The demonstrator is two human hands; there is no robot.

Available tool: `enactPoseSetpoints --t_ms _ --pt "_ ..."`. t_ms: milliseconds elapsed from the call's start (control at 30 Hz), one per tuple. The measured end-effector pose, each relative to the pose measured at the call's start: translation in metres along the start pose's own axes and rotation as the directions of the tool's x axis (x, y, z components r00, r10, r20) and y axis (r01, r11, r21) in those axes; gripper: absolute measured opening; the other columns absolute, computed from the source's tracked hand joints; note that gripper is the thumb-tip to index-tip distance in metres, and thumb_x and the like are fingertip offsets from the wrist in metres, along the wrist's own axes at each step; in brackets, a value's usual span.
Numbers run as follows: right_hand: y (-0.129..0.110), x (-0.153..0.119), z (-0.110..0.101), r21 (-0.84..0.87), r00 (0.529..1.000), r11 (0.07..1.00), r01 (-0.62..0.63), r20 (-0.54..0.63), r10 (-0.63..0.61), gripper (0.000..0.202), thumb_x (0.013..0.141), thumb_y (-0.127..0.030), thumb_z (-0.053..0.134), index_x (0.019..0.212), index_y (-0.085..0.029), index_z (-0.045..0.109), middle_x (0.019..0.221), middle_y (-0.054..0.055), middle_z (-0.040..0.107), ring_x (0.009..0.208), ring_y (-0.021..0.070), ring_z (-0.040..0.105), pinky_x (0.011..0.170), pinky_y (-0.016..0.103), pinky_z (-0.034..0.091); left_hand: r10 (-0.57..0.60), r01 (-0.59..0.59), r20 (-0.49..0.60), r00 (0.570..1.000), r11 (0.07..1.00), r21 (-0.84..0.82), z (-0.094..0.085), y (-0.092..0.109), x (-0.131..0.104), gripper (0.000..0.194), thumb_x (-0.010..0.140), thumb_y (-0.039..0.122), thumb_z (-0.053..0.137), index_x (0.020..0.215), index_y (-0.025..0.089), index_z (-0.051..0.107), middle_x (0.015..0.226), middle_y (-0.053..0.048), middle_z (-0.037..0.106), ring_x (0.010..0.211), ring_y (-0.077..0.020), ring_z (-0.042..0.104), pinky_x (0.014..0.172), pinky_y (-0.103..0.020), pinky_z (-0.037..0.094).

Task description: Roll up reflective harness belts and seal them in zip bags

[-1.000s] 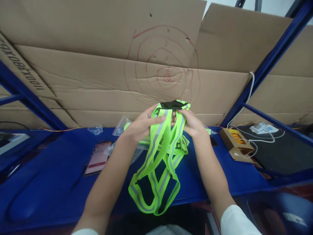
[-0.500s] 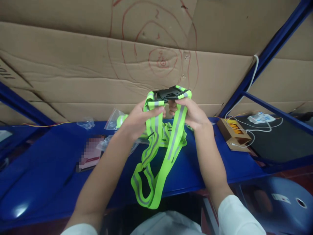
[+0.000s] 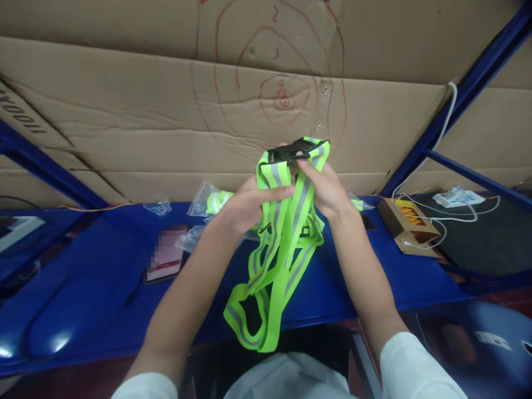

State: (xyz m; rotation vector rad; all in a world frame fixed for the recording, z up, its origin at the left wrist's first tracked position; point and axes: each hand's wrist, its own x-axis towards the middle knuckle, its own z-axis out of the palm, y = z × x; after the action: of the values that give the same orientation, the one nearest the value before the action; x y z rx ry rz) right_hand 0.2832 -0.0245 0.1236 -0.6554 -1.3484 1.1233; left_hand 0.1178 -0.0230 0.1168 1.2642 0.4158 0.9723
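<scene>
A neon-yellow reflective strap point(image 3: 272, 310) with grey stripes hangs in loops from both my hands, over the front part of the blue table. Its black buckle point(image 3: 291, 151) lies across the top, between the hands. My left hand point(image 3: 247, 206) grips the strap on the left side, thumb pressed across it. On the right, my right hand point(image 3: 326, 185) is closed on the strap just below the buckle, its thumb near the buckle's lower edge. Some fingers of both hands are hidden behind the strap.
The blue table point(image 3: 103, 277) bears a plastic bag with yellow strap point(image 3: 216, 200), a pixelated flat card or phone point(image 3: 168, 255) and a cardboard box point(image 3: 409, 224). White cables point(image 3: 465, 219) run at the right. A cardboard wall point(image 3: 145, 105) stands behind, and a blue stool point(image 3: 477, 343) is at lower right.
My right thumb has moved onto the strap's inner side near the buckle. The hands and strap have come closer together, and the hanging loops have narrowed. The view has shifted slightly left.
</scene>
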Motion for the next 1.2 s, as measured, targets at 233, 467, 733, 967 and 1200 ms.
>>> enactPoseSetpoints --t_ms 233,467,733,967,1200 --pt "-0.009 -0.007 0.0 0.094 0.974 0.987 -0.133 0.196 0.112 0.057 0.075 -0.043 0.085 0.124 -0.023 0.065 0.074 -0.004 0.066 0.059 0.015 0.064 0.056 0.028 0.058 0.013 -0.013 -0.02 1.0 0.999 0.032 -0.002 -0.01 0.006 0.028 0.075 0.036 0.088 0.082 0.016 0.07 0.066 0.001 0.064 0.059 -0.0123 0.06 0.06 -0.027 0.051" --pt "0.004 0.0 -0.01 -0.132 0.982 0.991 0.034 0.189 -0.008 0.053 0.078 -0.056 0.08 0.122 -0.028 0.069 0.123 0.004 0.074 0.124 0.025 0.065 0.111 0.043 0.052 0.192 -0.144 -0.167 0.967 0.953 0.266 -0.006 -0.018 0.012 0.045 0.064 0.028 0.095 0.104 0.019 0.076 0.103 -0.003 0.078 0.097 -0.0202 0.07 0.095 -0.035 0.053" --pt "0.007 0.006 -0.024 -0.365 0.975 0.919 0.151 0.208 -0.077 0.055 0.086 -0.061 0.072 0.125 -0.023 0.072 0.132 0.007 0.07 0.129 0.0279 0.062 0.118 0.044 0.043 -0.104 0.107 -0.113 0.988 0.994 0.016 -0.012 -0.034 0.017 0.047 0.06 0.03 0.097 0.102 0.016 0.079 0.109 -0.008 0.078 0.102 -0.0266 0.073 0.097 -0.041 0.056" --pt "-0.019 -0.004 -0.046 -0.347 0.991 0.938 -0.017 0.12 0.062 0.07 0.086 -0.071 0.066 0.142 -0.029 0.059 0.115 0.005 0.072 0.099 0.0216 0.068 0.082 0.033 0.058 -0.169 0.169 -0.005 0.986 0.98 0.102 -0.019 -0.033 0.016 0.051 0.068 0.031 0.093 0.114 0.017 0.076 0.119 -0.012 0.077 0.112 -0.0298 0.072 0.103 -0.045 0.054" --pt "-0.019 -0.002 -0.049 -0.409 0.989 0.906 -0.113 0.037 0.141 0.051 0.062 -0.045 0.093 0.1 -0.023 0.067 0.084 -0.003 0.066 0.065 0.0129 0.057 0.055 0.025 0.047 -0.274 0.272 0.063 0.96 0.962 0.04 -0.009 -0.044 0.016 0.04 0.071 0.03 0.091 0.106 0.016 0.076 0.099 -0.012 0.08 0.08 -0.0258 0.075 0.081 -0.042 0.06"
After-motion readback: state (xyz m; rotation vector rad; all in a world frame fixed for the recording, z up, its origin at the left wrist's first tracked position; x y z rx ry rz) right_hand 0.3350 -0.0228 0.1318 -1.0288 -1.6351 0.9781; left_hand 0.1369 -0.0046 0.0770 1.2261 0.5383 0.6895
